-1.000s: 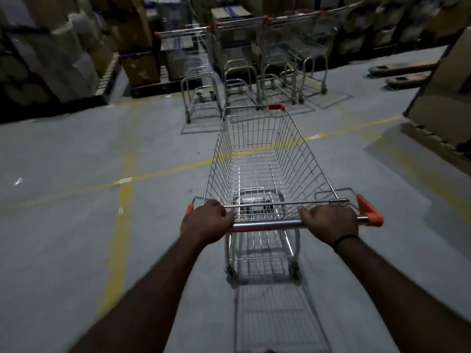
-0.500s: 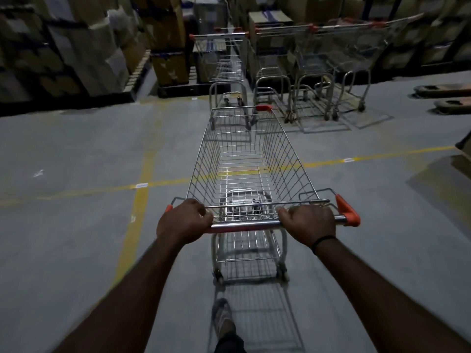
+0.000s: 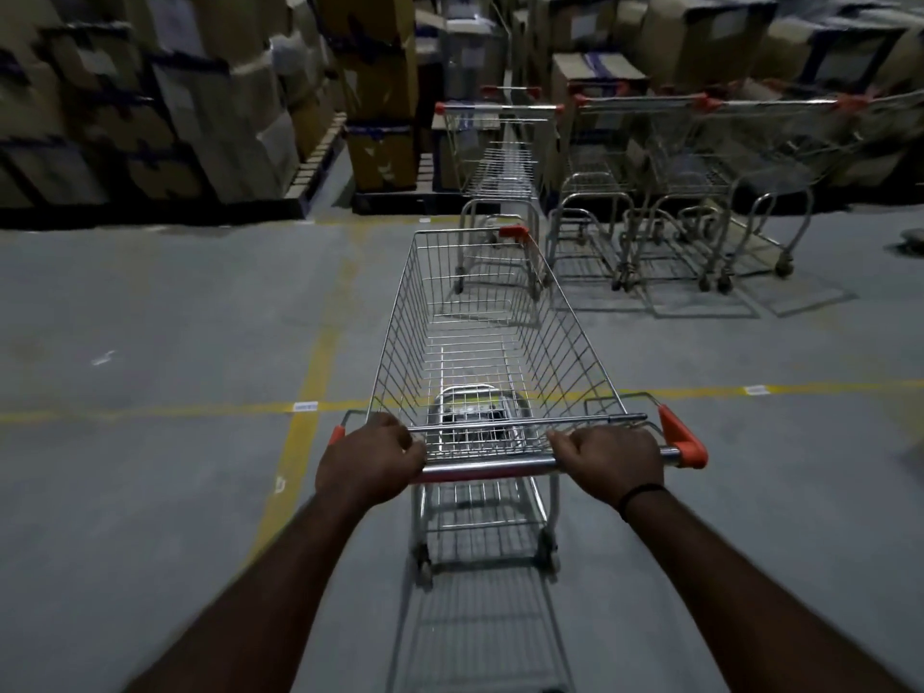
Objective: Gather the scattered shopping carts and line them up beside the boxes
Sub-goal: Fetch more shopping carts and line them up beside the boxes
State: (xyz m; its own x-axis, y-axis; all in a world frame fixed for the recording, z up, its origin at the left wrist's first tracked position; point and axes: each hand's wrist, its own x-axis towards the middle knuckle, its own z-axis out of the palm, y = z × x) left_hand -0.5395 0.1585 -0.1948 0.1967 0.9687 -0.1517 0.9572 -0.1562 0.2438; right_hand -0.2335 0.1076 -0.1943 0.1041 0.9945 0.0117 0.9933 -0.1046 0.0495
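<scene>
The left hand (image 3: 370,460) and right hand (image 3: 607,460) are each curled tight round the handle bar (image 3: 487,467) of a wire shopping cart (image 3: 500,352), set wide apart toward its orange end caps. The cart stands on the concrete floor (image 3: 150,492), its nose pointing at a parked cart (image 3: 500,167) at the left end of the row of carts (image 3: 700,192) before the stacked cardboard boxes (image 3: 385,92). Its basket looks empty, so it should roll lightly. The steel frame is stiff, though the castors may wander. A wide two-handed hold on the bar seems the best place to steer from.
</scene>
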